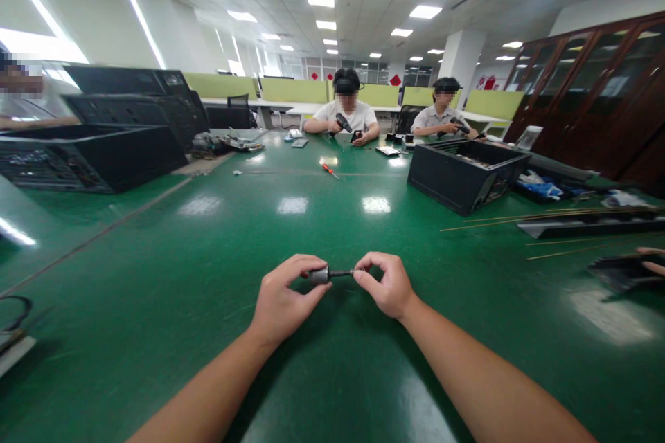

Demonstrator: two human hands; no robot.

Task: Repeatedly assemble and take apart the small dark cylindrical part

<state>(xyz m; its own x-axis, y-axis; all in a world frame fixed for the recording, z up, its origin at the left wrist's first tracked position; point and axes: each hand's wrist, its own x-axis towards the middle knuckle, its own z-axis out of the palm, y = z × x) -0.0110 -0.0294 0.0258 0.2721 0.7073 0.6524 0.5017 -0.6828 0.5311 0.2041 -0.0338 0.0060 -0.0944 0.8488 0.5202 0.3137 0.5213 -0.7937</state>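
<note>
From where I stood, the person had both hands out over the green table (291, 235), joined by one small piece between them. The left hand (283, 297) was closed on a metal cylinder (318, 276), fingers along the top and thumb low by its inner end. The right hand (387, 284) pinched the tip of a thin rod (341, 273) that came out of the cylinder; the fingertips hid that tip, so I couldn't tell its shape. The rod lay nearly level and in line with the cylinder, a stretch of it showing between the two grips.

To my eye that straight line was the thing to guard: any turn or pull seemed best made along it, since a sideways push might bend or jam something so slim. The left hand, having the thicker part, looked better placed to steady, and the right needed only a light, even pinch. An orange screwdriver (327, 169) lay well apart, farther up the table, and a black computer case (447, 180) stood off to the right, so neither crowded the wrists.
</note>
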